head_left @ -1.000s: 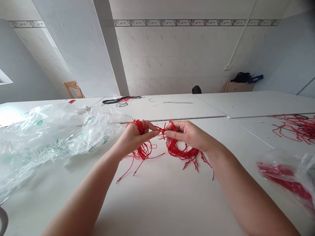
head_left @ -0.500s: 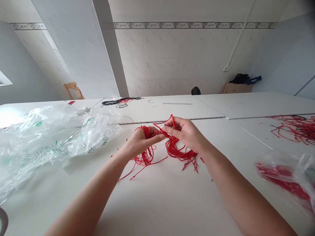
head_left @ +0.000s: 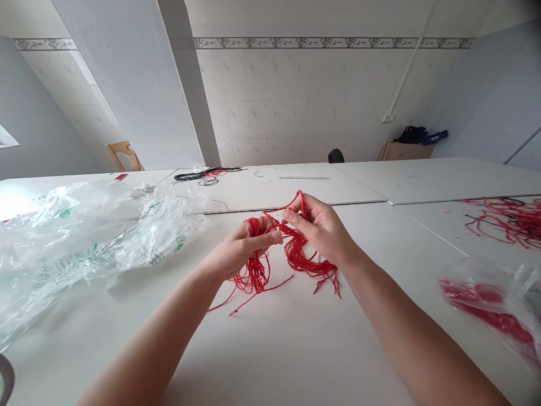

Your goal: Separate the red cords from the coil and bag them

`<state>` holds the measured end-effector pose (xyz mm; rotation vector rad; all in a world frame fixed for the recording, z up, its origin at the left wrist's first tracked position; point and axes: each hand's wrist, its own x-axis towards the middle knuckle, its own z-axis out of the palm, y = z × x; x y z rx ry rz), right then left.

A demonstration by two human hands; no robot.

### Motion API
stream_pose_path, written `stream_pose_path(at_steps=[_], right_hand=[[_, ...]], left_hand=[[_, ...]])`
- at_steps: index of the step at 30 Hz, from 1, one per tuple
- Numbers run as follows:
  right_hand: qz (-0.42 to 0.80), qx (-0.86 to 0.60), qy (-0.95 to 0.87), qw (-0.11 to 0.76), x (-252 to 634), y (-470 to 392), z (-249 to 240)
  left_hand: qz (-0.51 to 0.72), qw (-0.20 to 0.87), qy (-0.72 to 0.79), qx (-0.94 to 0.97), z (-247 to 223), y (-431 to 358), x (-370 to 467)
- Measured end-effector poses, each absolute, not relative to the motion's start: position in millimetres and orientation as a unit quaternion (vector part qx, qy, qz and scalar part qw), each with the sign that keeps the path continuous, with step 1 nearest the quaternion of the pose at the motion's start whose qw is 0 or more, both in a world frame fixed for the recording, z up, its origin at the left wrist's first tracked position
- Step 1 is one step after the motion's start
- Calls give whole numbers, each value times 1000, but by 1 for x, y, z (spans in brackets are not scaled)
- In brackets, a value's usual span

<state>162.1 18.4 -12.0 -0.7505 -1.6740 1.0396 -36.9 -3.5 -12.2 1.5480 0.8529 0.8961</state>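
A bundle of thin red cords hangs from my left hand, whose fingers are closed round it with the thumb pressing toward the right. My right hand pinches a twisted red cord that loops up over its fingers and runs left to the bundle. Below the right hand, more red cords sag in a curve, their knotted ends on the white table. One loose cord end with a small knot lies under the left hand. The fingertips of both hands are close together.
Crumpled clear plastic bags spread over the left. To the right lie red and black cords and a clear bag of red cords. Farther back are black cords and a thin strip.
My right hand has risen slightly, lifting the cord loop higher. My left hand has shifted a little right, and its hanging bundle has swung right with it.
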Motion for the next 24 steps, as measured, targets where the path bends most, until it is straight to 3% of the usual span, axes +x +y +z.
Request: stream_pose_path(at_steps=[24], right_hand=[[449, -324, -701, 449, 165, 25, -18]], left_hand=[[393, 443, 453, 666, -22, 1, -34]])
